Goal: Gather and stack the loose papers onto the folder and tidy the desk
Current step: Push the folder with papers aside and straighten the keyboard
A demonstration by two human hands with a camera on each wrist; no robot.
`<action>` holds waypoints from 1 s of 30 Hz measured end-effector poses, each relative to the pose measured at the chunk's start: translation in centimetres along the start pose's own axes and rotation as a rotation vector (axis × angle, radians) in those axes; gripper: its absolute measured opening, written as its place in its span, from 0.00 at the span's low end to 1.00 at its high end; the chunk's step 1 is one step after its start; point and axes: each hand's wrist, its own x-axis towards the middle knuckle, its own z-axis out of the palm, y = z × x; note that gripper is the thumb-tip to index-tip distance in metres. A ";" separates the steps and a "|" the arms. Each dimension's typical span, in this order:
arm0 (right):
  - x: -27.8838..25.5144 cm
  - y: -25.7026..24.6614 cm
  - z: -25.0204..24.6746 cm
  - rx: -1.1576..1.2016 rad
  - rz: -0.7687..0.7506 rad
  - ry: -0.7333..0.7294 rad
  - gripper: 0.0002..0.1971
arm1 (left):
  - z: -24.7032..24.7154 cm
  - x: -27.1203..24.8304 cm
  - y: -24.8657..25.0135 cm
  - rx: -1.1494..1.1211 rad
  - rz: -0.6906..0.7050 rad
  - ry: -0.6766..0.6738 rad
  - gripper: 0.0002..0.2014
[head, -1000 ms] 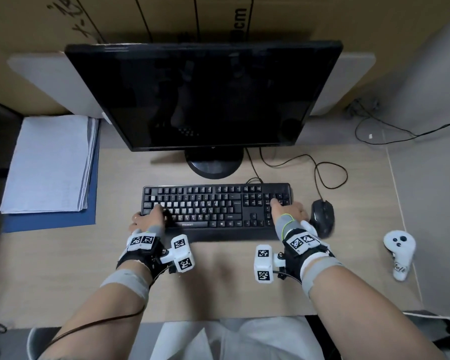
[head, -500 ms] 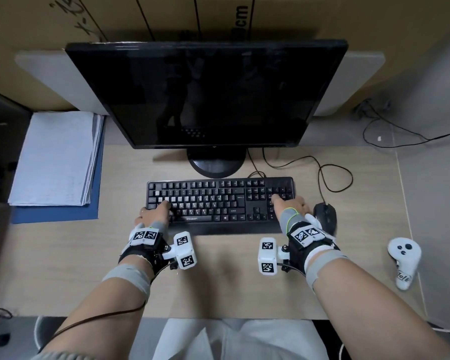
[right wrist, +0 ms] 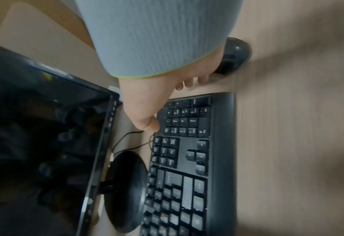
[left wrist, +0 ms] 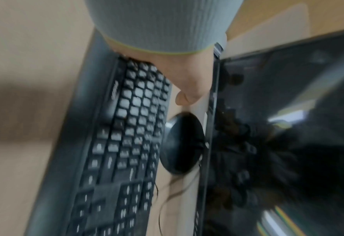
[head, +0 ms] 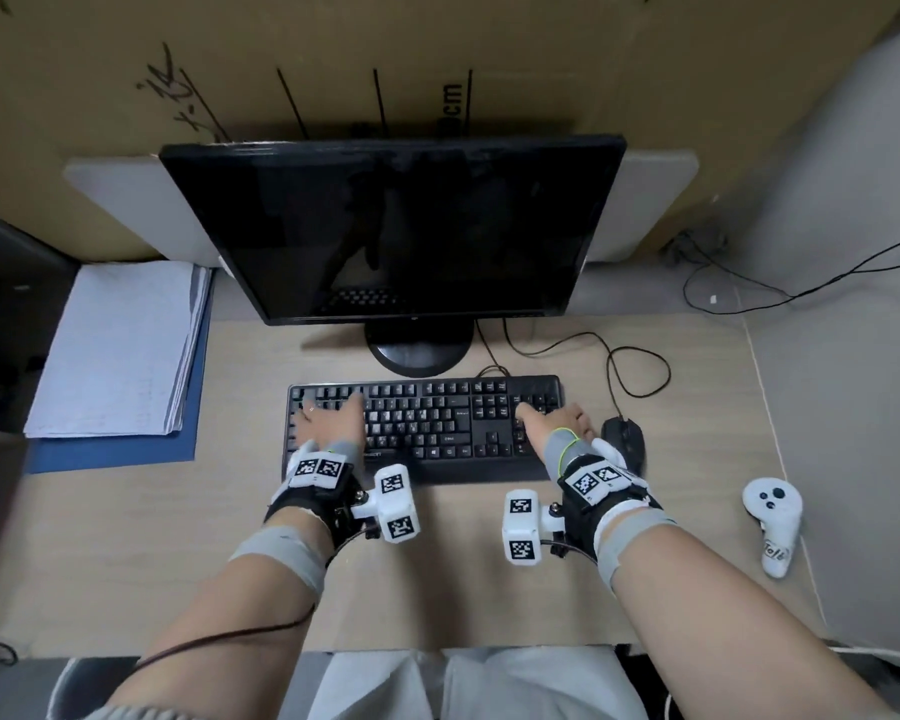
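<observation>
My left hand lies on the left end of the black keyboard, and my right hand lies on its right end, over the number keys. The fingers of both hands are stretched forward and relaxed, they press on the keyboard and grip nothing. In the right wrist view my thumb touches the far edge of the keyboard beside the number keys, and the other fingers hang past its right end, near the black mouse. In the left wrist view my thumb reaches over the far edge of the keyboard; the picture is blurred, so I cannot tell more about the other fingers there.

The stack of papers lies on the blue folder at the far left of the desk, well apart from my hands. The papers cover most of the folder; its blue shows along the near edge and the right edge.

The monitor stands behind the keyboard, its screen is dark, and its round base is just beyond the keyboard. The mouse lies just right of the keyboard, with its cable curling on the desk behind it. A white controller lies near the right edge of the desk.
</observation>
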 end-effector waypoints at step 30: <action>16.1 26.5 -14.7 0.474 0.302 0.316 0.22 | 28.5 -21.3 12.0 0.266 0.510 -0.273 0.24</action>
